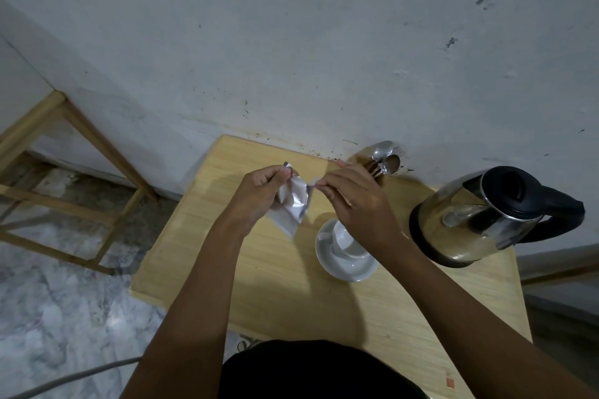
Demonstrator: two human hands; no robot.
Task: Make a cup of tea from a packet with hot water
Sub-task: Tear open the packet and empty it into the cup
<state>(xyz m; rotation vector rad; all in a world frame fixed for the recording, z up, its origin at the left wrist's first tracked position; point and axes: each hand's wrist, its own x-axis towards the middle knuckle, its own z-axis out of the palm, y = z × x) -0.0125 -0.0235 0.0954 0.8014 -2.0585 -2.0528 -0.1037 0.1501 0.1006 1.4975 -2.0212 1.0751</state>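
A silvery tea packet (295, 201) hangs above the wooden table (285, 285), held between both hands. My left hand (259, 194) pinches its top left corner. My right hand (356, 201) pinches the top right edge, and the packet's top looks pulled apart. Below my right hand a white cup (345, 241) stands on a white saucer (343, 266); my wrist hides part of the cup. A steel electric kettle (470, 220) with a black lid and handle stands at the right of the table.
Several metal spoons (385, 160) stand upright at the table's back edge against the grey wall. A wooden frame stand (64, 152) is on the marble floor to the left. A grey cable (74, 377) crosses the floor at lower left.
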